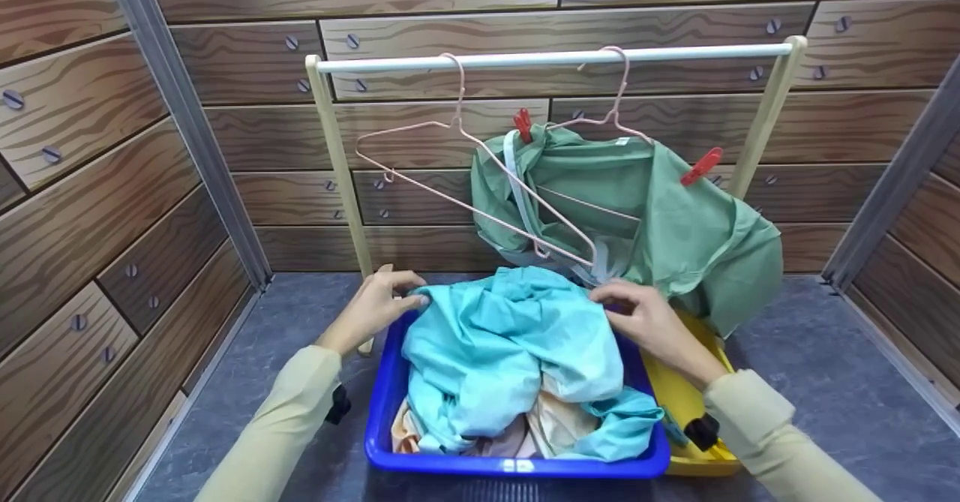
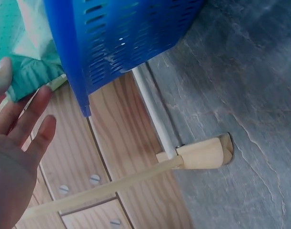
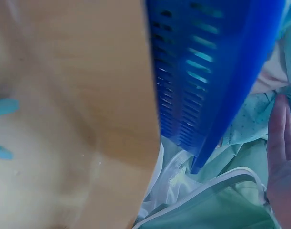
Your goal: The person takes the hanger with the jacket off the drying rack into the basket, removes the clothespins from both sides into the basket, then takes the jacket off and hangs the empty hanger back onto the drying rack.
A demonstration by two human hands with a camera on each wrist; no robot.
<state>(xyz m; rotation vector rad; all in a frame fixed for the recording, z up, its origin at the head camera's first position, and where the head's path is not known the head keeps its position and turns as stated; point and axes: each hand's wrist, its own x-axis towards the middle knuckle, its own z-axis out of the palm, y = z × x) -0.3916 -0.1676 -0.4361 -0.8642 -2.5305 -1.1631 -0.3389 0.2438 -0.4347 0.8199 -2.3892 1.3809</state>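
A turquoise garment (image 1: 510, 329) with a gathered top edge lies heaped over the blue basket (image 1: 517, 466). My left hand (image 1: 380, 303) pinches its upper left corner between thumb and fingers. In the left wrist view, the cloth edge (image 2: 33, 78) sits by the thumb, with the lower fingers spread beside it. On the other side, my right hand (image 1: 645, 318) pinches the garment's upper right edge. The right wrist view shows only part of that hand against the cloth, and the thumb is hidden there. Peach and pale clothes (image 1: 562, 423) lie beneath the garment.
Behind the basket stands a rack with a white rail (image 1: 540, 59). A bare pink hanger (image 1: 450, 123) hangs left of a green garment (image 1: 690, 239), which has red clothespins (image 1: 703, 166) on it. A yellow bin (image 1: 675, 389) stands right of the basket, partly behind my right arm.
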